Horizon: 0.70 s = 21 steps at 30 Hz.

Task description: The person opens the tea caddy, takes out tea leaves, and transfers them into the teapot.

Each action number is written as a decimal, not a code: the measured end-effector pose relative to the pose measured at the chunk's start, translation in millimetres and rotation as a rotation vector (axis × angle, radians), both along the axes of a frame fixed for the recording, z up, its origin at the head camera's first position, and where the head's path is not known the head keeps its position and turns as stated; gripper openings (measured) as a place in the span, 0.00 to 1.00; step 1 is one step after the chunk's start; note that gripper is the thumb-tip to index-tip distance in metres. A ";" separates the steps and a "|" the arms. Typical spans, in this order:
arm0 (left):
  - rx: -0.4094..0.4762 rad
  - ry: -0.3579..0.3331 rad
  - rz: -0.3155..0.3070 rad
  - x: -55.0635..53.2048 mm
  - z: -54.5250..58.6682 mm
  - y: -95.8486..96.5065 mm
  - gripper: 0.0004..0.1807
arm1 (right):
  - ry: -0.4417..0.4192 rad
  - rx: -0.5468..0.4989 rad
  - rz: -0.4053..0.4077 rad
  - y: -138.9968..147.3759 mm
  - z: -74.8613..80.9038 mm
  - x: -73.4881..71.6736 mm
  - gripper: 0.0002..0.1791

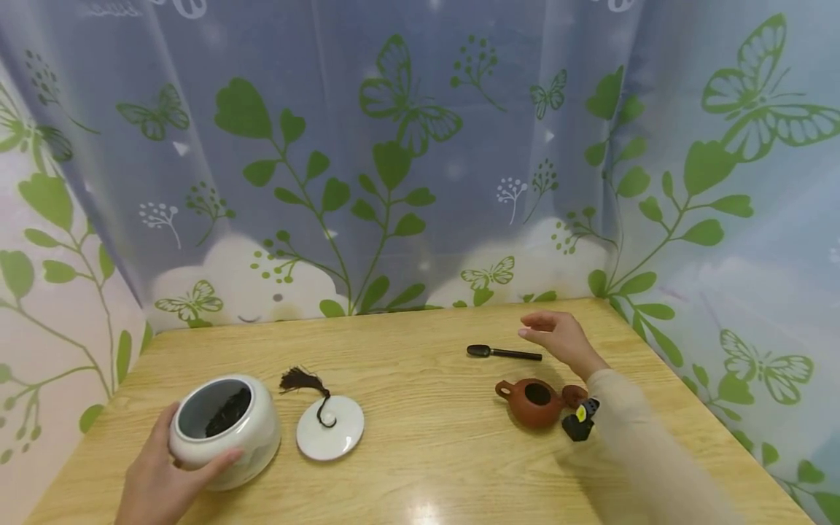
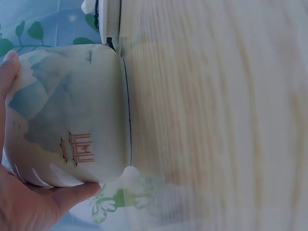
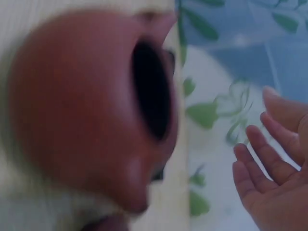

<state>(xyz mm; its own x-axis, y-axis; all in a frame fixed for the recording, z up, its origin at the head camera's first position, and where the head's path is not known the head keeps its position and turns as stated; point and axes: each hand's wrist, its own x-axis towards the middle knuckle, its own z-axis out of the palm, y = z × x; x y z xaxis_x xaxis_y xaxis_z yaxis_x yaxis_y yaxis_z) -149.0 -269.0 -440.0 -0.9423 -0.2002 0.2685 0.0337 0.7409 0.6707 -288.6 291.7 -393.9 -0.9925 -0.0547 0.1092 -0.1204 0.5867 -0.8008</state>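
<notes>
In the head view my left hand (image 1: 157, 470) grips a white porcelain jar (image 1: 254, 441) at the lower left, fingers behind it and thumb across its front. Dark dry leaves, apparently tea (image 1: 231, 413), lie inside the jar. The left wrist view shows the jar's painted side (image 2: 62, 106) within that hand (image 2: 31, 202). My right hand (image 1: 561, 339) hovers near the handle end of a black scoop (image 1: 515, 354), fingers loosely bent and holding nothing. Under the right forearm sits a lidless reddish-brown clay teapot (image 1: 533, 414); it looms large and blurred in the right wrist view.
The jar's white lid (image 1: 341, 430), with a dark tassel (image 1: 302, 379), lies right of the jar. A small reddish-brown piece (image 1: 574, 395), perhaps the teapot's lid, shows beside the teapot. Printed curtains (image 1: 420, 182) stand around the wooden table (image 1: 420, 408).
</notes>
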 end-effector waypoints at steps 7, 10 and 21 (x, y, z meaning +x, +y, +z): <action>-0.010 -0.010 0.005 0.2 0.1 -2.7 0.65 | 0.032 0.053 -0.014 27.4 -20.4 -5.0 0.24; -0.014 -0.019 0.008 0.0 -0.4 -3.6 0.65 | 0.000 0.068 0.011 32.6 -31.6 -8.2 0.23; -0.017 -0.026 0.007 -0.1 -0.4 -4.0 0.65 | -0.078 0.118 0.132 27.9 -56.5 -24.2 0.20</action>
<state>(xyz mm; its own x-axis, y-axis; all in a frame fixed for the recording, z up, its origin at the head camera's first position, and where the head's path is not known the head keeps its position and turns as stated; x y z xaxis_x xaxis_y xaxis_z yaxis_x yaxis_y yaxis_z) -149.1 -273.0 -440.4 -0.9476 -0.2024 0.2470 0.0111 0.7521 0.6589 -312.8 319.7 -450.4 -0.9812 -0.1923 0.0170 -0.1422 0.6603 -0.7374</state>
